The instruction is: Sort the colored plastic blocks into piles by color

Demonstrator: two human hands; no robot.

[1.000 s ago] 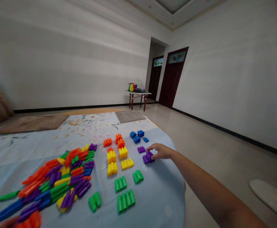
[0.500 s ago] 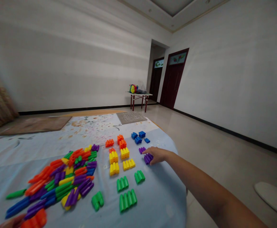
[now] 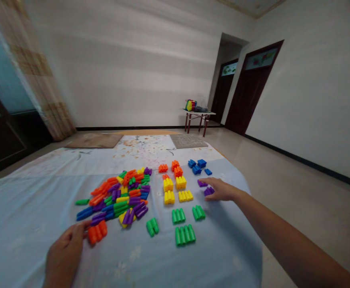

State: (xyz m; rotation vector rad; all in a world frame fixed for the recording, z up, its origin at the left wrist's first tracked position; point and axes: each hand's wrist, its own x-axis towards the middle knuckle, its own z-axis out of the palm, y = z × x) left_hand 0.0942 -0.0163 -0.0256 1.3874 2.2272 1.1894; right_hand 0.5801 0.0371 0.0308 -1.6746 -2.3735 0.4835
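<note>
On a pale blue sheet lies a mixed pile of coloured plastic blocks. To its right sit sorted groups: orange blocks, blue blocks, yellow blocks, green blocks and purple blocks. My right hand reaches out flat over the purple blocks, fingers stretched and touching them. My left hand is at the near left, fingers curled on an orange block cluster at the pile's near edge.
A small table with coloured things stands by the far wall near two dark doors. Two mats lie beyond the sheet. A curtain hangs at the left. Bare tiled floor runs along the right.
The view has swung left and down. My left hand has come into sight holding the orange cluster. My right hand stays on the purple blocks, now flatter.
</note>
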